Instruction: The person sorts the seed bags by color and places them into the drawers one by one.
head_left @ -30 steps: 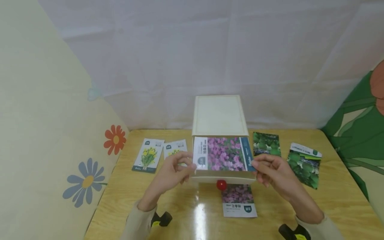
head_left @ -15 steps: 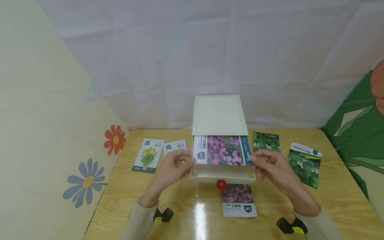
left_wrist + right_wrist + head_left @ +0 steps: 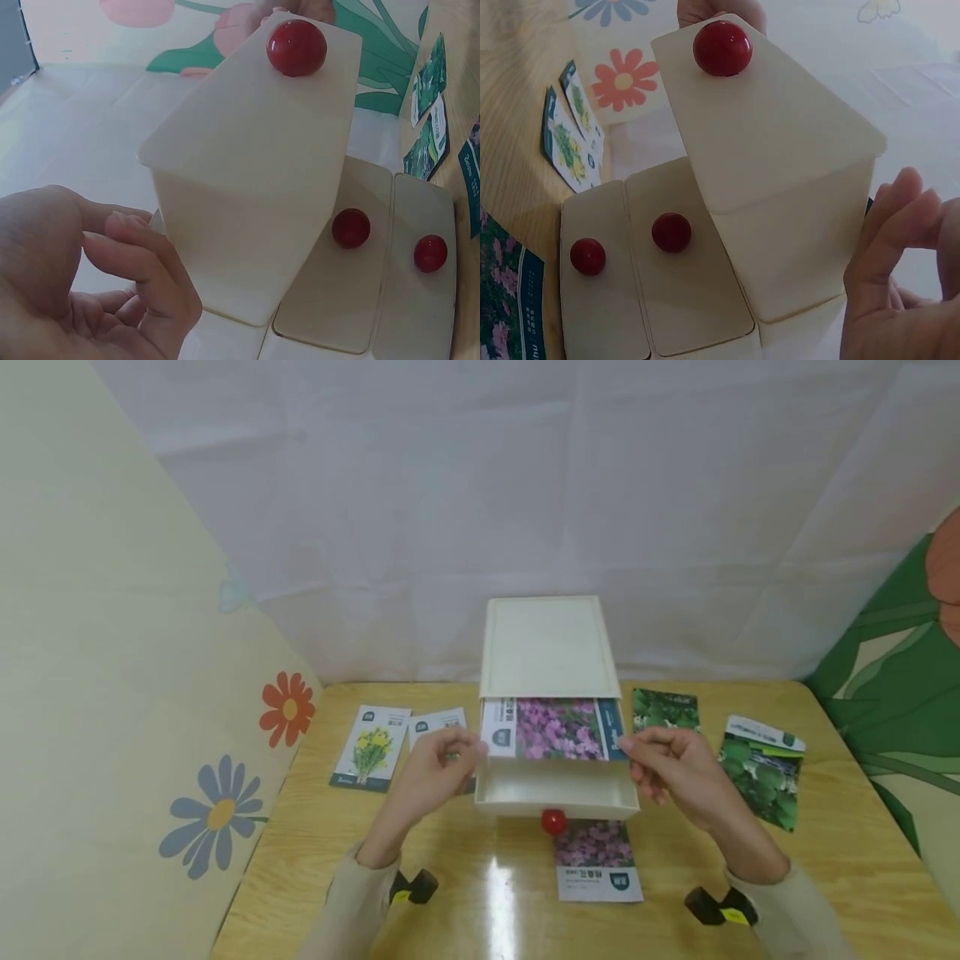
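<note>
A seed packet (image 3: 558,731) with pink flowers lies sideways over the pulled-out top drawer (image 3: 517,810) of a small white cabinet (image 3: 551,647). Its far edge is hidden under the cabinet top. My left hand (image 3: 431,772) pinches the packet's white end. At the dark blue end, my right hand (image 3: 678,768) pinches with thumb and fingers. Both wrist views show the drawer from the front, its red knob (image 3: 297,48) sticking out; the drawer walls hide most of the packet there. Two lower drawers (image 3: 686,277) are closed.
Another pink-flower packet (image 3: 598,864) lies in front of the cabinet. Two yellow-flower packets (image 3: 371,747) are on the left, and two green-leaf packets (image 3: 761,777) on the right. A white cloth (image 3: 420,527) hangs behind the wooden table (image 3: 285,877).
Both hands have moved the pink-flower packet away from me, its far part sliding under the cabinet top. More of the drawer's inside shows in front of it.
</note>
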`<state>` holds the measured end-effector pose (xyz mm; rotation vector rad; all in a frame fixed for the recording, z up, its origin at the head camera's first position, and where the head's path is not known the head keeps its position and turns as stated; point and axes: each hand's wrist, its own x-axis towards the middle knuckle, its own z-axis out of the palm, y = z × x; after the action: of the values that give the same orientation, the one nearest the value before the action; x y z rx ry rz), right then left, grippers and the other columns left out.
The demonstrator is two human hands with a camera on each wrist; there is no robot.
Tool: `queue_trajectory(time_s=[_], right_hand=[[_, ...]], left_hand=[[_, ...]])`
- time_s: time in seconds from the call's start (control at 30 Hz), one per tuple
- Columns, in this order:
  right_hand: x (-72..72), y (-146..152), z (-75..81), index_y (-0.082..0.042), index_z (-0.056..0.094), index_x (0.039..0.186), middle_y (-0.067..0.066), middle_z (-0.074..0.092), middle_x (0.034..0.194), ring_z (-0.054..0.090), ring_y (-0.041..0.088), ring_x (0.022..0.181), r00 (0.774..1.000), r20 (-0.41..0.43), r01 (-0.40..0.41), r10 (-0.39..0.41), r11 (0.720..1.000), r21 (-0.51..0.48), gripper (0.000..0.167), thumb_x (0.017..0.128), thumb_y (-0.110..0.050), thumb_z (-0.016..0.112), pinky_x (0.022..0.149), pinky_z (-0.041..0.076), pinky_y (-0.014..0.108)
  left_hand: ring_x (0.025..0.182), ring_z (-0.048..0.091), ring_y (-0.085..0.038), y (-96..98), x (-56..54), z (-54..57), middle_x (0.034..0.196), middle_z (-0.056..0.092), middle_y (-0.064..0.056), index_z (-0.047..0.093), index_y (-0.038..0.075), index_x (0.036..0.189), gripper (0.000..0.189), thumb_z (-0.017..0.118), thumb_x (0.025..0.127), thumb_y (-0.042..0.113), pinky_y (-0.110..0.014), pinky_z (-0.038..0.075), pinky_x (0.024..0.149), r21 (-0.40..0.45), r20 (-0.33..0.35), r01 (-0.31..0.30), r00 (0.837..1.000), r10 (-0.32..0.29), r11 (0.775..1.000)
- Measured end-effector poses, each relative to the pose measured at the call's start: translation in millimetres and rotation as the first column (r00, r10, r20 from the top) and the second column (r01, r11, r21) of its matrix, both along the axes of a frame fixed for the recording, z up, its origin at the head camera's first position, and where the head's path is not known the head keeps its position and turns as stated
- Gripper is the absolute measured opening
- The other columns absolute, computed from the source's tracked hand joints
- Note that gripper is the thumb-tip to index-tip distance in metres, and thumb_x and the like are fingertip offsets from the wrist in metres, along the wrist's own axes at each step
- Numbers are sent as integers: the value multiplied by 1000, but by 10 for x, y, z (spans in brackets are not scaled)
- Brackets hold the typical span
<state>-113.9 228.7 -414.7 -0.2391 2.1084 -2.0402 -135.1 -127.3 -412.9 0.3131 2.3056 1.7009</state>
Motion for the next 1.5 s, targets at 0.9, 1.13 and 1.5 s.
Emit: queue_trajectory(time_s=[0.9, 1.13, 1.5], right_hand=[[-134, -97, 14, 12, 67, 101, 1, 64, 61, 55, 14, 44, 973, -147, 199, -176, 967, 157, 37, 110, -23, 62, 34, 45, 33], [-116, -97, -3, 13, 65, 101, 2, 64, 62, 55, 15, 45, 968, -138, 227, -209, 966, 127, 36, 109, -22, 63, 35, 46, 31], [-66, -48, -98, 12, 65, 102, 1, 66, 66, 56, 13, 49, 964, -88, 260, -252, 962, 89, 33, 109, -21, 63, 40, 47, 26]], left_hand=[[96, 73, -26, 103, -176, -33, 103, 77, -7, 73, 7, 99, 20, 66, 107, 24, -41, 66, 86, -68, -150, -90, 986, 79, 994], [104, 74, -27, 84, -155, -42, 109, 78, -7, 70, 8, 97, 24, 65, 107, 29, -37, 66, 91, -68, -157, -102, 984, 90, 992], [85, 72, -25, 36, -116, -127, 96, 73, -11, 73, 7, 108, 20, 63, 109, 24, -24, 63, 70, -18, -159, -95, 983, 91, 995]])
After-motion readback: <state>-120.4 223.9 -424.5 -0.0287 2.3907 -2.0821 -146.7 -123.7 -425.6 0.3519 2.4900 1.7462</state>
